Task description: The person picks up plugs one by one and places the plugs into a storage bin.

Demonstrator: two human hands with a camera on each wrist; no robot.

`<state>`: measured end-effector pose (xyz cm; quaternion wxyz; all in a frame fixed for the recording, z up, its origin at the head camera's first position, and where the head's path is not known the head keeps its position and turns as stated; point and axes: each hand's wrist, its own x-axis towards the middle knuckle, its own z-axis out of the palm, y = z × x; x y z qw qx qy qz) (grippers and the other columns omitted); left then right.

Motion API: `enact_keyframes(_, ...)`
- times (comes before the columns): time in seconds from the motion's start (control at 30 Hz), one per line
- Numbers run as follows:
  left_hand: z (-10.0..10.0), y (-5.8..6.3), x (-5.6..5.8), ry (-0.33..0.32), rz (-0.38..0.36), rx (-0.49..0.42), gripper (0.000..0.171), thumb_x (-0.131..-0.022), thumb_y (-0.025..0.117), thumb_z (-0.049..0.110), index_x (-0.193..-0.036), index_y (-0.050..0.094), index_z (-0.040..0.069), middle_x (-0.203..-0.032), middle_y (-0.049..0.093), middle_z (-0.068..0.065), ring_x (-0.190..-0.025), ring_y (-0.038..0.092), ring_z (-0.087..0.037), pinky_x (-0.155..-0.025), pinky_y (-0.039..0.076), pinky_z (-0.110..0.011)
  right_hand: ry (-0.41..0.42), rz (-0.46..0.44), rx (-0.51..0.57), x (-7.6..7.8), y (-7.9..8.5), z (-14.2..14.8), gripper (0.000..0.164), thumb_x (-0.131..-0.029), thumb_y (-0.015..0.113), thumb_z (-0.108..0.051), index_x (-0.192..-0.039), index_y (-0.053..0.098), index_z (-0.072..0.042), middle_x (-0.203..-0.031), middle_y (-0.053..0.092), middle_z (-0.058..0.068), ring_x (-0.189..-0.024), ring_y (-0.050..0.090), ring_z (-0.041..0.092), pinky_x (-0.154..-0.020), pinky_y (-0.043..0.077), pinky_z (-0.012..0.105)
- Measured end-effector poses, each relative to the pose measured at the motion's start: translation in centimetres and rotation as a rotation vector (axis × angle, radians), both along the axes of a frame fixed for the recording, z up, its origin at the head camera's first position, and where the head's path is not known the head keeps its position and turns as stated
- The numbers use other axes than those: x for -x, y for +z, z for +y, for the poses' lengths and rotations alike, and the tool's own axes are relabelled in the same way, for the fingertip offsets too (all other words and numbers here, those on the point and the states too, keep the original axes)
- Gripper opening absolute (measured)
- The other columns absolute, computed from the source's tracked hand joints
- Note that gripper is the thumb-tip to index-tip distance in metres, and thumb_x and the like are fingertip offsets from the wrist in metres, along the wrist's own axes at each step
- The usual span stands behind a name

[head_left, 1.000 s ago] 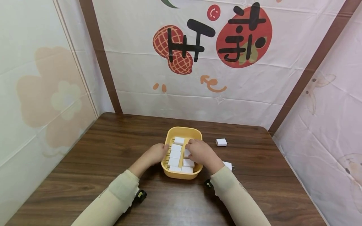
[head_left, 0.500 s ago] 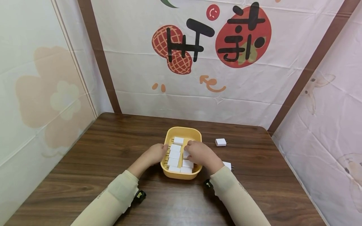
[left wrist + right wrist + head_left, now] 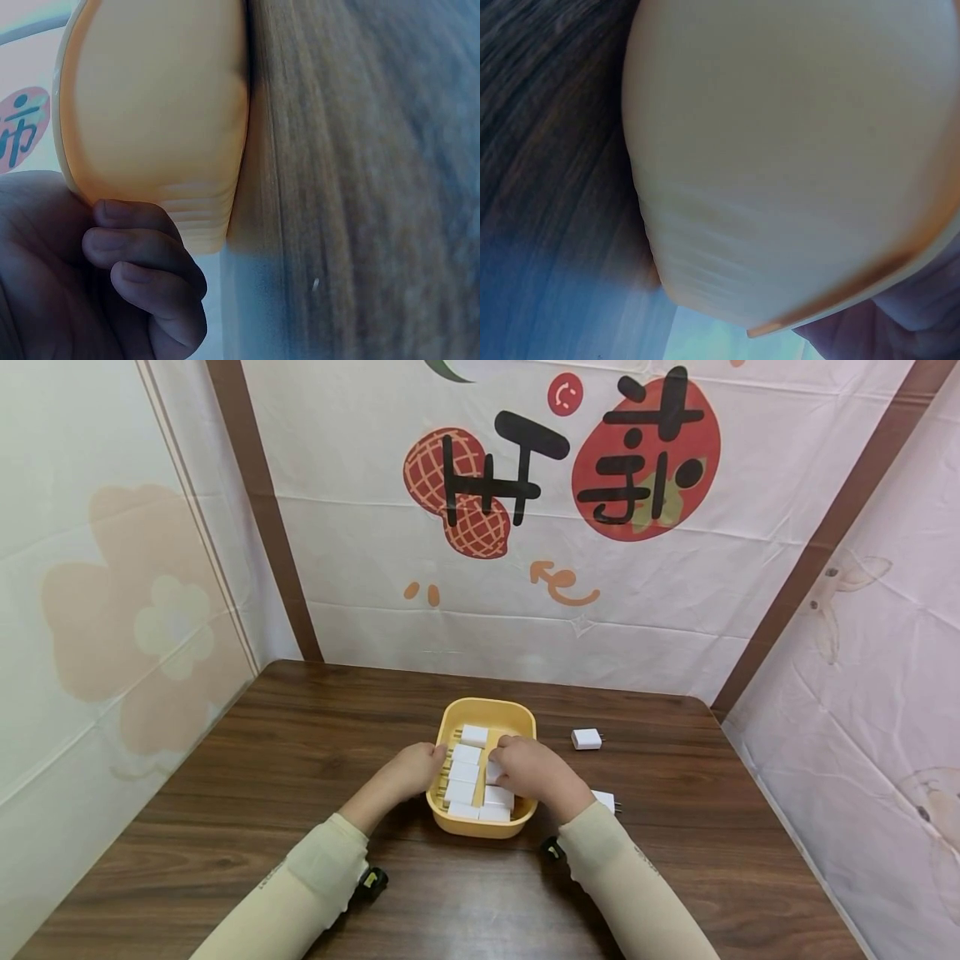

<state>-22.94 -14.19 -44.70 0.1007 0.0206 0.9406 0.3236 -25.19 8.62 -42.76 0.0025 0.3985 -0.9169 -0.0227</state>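
Note:
A yellow plastic basket (image 3: 482,830) stands on the table, holding several white charger plugs in two columns. The left column, such as this charger plug (image 3: 464,772), has its prongs pointing left. My left hand (image 3: 414,768) grips the basket's left rim, its fingers curled against the outer wall in the left wrist view. Over the right rim reaches my right hand (image 3: 534,770), fingertips pinching a white charger plug (image 3: 493,772) in the right column. In the right wrist view the basket wall (image 3: 780,150) hides most of that hand and the plug.
Right of the basket, one white charger plug (image 3: 587,739) lies on the brown wooden table (image 3: 337,710). Another charger plug (image 3: 604,800) lies nearer, partly behind the right wrist. Printed white cloth (image 3: 360,560) hangs around the table's back and sides.
The hands and basket stay nearly in place. The right fingers dip very slightly at the plug in the right column.

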Motion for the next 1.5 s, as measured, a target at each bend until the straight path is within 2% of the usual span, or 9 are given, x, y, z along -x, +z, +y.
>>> enact_keyframes(0.77,-0.07,0.22,-0.09,-0.003,-0.008,-0.014,0.050,-0.111,0.031,0.036,-0.096,0.066,0.004,-0.074,0.059,-0.010,-0.063,0.057,-0.022,-0.056,0.047,-0.032,-0.023,-0.002,-0.004,0.23,-0.75,-0.02,0.015,-0.096,0.073,-0.022,-0.107,0.074,-0.012,-0.097,0.063,0.001,-0.080,0.056,0.014,-0.077,0.052,0.033)
enact_keyframes(1.0,-0.03,0.21,-0.05,0.010,-0.025,-0.026,0.050,-0.111,0.030,0.037,-0.097,0.065,0.005,-0.072,0.058,-0.010,-0.060,0.056,-0.021,-0.053,0.046,-0.032,-0.040,-0.014,0.000,0.11,-0.62,-0.08,0.016,-0.096,0.073,-0.021,-0.109,0.074,-0.011,-0.097,0.063,0.002,-0.079,0.055,0.014,-0.077,0.052,0.033)
enact_keyframes(1.2,0.00,0.11,0.15,0.012,-0.027,-0.024,0.051,-0.111,0.030,0.037,-0.091,0.064,0.006,-0.068,0.058,-0.010,-0.055,0.054,-0.021,-0.049,0.045,-0.031,-0.040,-0.009,0.003,-0.01,-0.41,-0.14,0.016,-0.096,0.073,-0.022,-0.108,0.074,-0.011,-0.098,0.064,0.002,-0.079,0.056,0.014,-0.077,0.052,0.033)
enact_keyframes(1.5,-0.12,-0.04,0.17,0.003,-0.015,-0.020,0.050,-0.111,0.030,0.038,-0.099,0.066,0.005,-0.074,0.059,-0.011,-0.062,0.057,-0.021,-0.055,0.047,-0.032,-0.037,-0.015,0.001,-0.19,-0.23,-0.19,0.015,-0.096,0.073,-0.021,-0.107,0.074,-0.011,-0.097,0.064,0.002,-0.079,0.056,0.014,-0.076,0.052,0.034)
